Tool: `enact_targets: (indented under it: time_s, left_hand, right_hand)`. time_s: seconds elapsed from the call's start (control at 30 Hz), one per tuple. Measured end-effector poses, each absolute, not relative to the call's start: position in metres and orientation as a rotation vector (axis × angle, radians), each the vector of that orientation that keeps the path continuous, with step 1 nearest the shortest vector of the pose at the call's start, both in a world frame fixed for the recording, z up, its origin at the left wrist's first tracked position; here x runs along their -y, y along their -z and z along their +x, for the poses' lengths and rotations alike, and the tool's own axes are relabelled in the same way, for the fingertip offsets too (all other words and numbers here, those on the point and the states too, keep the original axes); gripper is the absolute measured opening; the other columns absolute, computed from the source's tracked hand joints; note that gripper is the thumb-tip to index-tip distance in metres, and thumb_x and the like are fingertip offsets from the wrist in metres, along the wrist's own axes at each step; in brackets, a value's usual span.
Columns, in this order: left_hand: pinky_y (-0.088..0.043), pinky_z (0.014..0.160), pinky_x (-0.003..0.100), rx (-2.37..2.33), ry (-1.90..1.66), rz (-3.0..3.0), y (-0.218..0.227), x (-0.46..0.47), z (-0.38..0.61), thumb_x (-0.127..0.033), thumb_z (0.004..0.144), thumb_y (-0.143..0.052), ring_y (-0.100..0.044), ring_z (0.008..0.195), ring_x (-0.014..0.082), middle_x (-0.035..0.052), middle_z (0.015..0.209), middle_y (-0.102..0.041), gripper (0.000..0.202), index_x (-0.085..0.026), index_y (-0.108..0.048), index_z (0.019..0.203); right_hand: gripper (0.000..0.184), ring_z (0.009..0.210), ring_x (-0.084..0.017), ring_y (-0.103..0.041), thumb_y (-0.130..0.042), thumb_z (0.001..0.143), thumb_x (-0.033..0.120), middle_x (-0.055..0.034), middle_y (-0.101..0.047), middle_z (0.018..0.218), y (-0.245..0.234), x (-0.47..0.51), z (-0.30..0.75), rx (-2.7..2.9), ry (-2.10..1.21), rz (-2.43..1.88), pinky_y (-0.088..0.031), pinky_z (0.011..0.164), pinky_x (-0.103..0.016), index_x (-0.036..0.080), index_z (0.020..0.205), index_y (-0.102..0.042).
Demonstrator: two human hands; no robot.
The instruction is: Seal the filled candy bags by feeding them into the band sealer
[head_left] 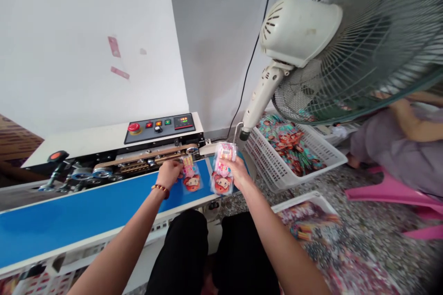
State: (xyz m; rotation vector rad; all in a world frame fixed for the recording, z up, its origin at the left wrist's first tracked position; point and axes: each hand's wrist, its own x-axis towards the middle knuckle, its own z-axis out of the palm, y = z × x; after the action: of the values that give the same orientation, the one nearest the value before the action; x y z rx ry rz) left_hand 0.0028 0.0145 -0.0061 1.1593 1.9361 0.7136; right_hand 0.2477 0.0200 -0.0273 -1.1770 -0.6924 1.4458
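A small clear plastic packet with a cartoon face and coloured sticks lies over the blue conveyor belt of a band sealing machine. Its upper left side is pinched by my left hand, whose fingers are closed; the fingertips are partly hidden. My right hand grips a bundle of similar packets from the right, over the belt's right end. How many packets are in the bundle I cannot tell. Right behind my left hand runs the machine's brown sealing band.
The control panel has lit displays and a red knob. A pedestal fan leans in at upper right. White baskets of packets stand at right, with another heap of packets nearer. A seated person is beyond a pink stool.
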Motion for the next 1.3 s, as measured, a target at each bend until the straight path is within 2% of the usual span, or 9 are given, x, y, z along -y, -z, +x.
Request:
enact_targets:
  time_s: [0.1,0.17,0.3,0.53,0.8,0.9,1.03,1.13,1.3]
  left_hand:
    - [-0.04,0.056,0.029,-2.235,-0.989,1.499,0.009,0.011,-0.003,-0.039,0.079,-0.069,-0.063,0.077,0.0253,0.0116,0.094,-0.069,0.024,-0.02,-0.068,0.093]
    - [-0.044,0.063,0.032,-2.161,-1.205,1.677,0.011,0.023,0.01,-0.041,0.083,-0.067,-0.062,0.083,0.0261,0.011,0.101,-0.067,0.025,-0.021,-0.067,0.098]
    - [-0.046,0.073,0.032,-1.673,-1.183,1.668,0.011,0.021,0.058,-0.039,0.088,-0.062,-0.062,0.077,0.0224,0.0059,0.085,-0.07,0.018,-0.022,-0.069,0.086]
    - [-0.042,0.065,0.027,-1.43,-1.092,1.36,0.013,-0.019,0.091,-0.046,0.077,-0.066,-0.058,0.068,0.0178,0.0023,0.072,-0.067,0.027,-0.019,-0.066,0.076]
    - [-0.044,0.071,0.029,-1.538,-1.069,1.32,0.02,-0.022,0.091,-0.036,0.071,-0.075,-0.061,0.076,0.0192,0.0038,0.08,-0.068,0.024,-0.018,-0.064,0.081]
    - [-0.042,0.066,0.027,-1.492,-1.068,1.326,0.02,-0.024,0.09,-0.033,0.068,-0.076,-0.058,0.07,0.0172,0.0005,0.072,-0.063,0.024,-0.018,-0.061,0.079]
    - [-0.037,0.059,0.025,-1.399,-1.159,1.238,0.018,-0.022,0.085,-0.038,0.07,-0.076,-0.049,0.061,0.0133,-0.0045,0.065,-0.053,0.029,-0.019,-0.059,0.083]
    - [-0.039,0.064,0.025,-1.348,-1.254,1.28,0.014,-0.015,0.083,-0.038,0.074,-0.072,-0.048,0.067,0.0129,-0.0029,0.071,-0.054,0.025,-0.019,-0.057,0.079]
    - [-0.044,0.07,0.025,-1.207,-1.299,1.24,0.005,-0.006,0.081,-0.037,0.075,-0.074,-0.053,0.073,0.0138,-0.0012,0.08,-0.058,0.028,-0.019,-0.056,0.087]
  right_hand:
    - [0.035,0.059,-0.018,-0.065,-0.083,0.054,0.034,-0.0004,-0.073,0.07,0.026,-0.022,0.246,0.763,-1.504,-1.173,-0.05,0.06,-0.029,0.017,0.083,-0.073]
    - [0.036,0.058,-0.018,-0.064,-0.084,0.054,0.035,0.0,-0.072,0.069,0.024,-0.023,0.245,0.815,-1.534,-1.168,-0.049,0.059,-0.029,0.017,0.083,-0.072]
    - [0.042,0.063,-0.018,-0.065,-0.088,0.051,0.035,0.0001,-0.074,0.077,0.021,-0.026,0.241,0.9,-1.491,-1.199,-0.051,0.063,-0.029,0.019,0.085,-0.07]
    - [0.045,0.071,-0.019,-0.067,-0.091,0.052,0.037,0.0013,-0.075,0.081,0.025,-0.032,0.244,1.069,-1.454,-1.197,-0.052,0.067,-0.029,0.022,0.089,-0.069]
    - [0.049,0.068,-0.019,-0.065,-0.092,0.049,0.037,0.0026,-0.073,0.077,0.024,-0.03,0.245,1.156,-1.453,-1.164,-0.051,0.064,-0.029,0.024,0.09,-0.067]
    - [0.051,0.072,-0.02,-0.067,-0.093,0.048,0.035,0.0012,-0.074,0.08,0.021,-0.029,0.246,1.153,-1.458,-1.158,-0.052,0.068,-0.03,0.024,0.091,-0.067]
    - [0.046,0.077,-0.021,-0.069,-0.089,0.057,0.037,0.0007,-0.075,0.085,0.019,-0.023,0.254,1.101,-1.497,-1.128,-0.054,0.073,-0.031,0.023,0.096,-0.069]
    - [0.043,0.078,-0.021,-0.07,-0.086,0.062,0.039,0.0002,-0.076,0.088,0.02,-0.021,0.258,1.073,-1.511,-1.124,-0.054,0.074,-0.031,0.023,0.099,-0.07]
    - [0.049,0.08,-0.023,-0.071,-0.088,0.056,0.036,0.001,-0.076,0.087,0.018,-0.021,0.258,1.01,-1.456,-1.124,-0.056,0.074,-0.033,0.024,0.099,-0.068]
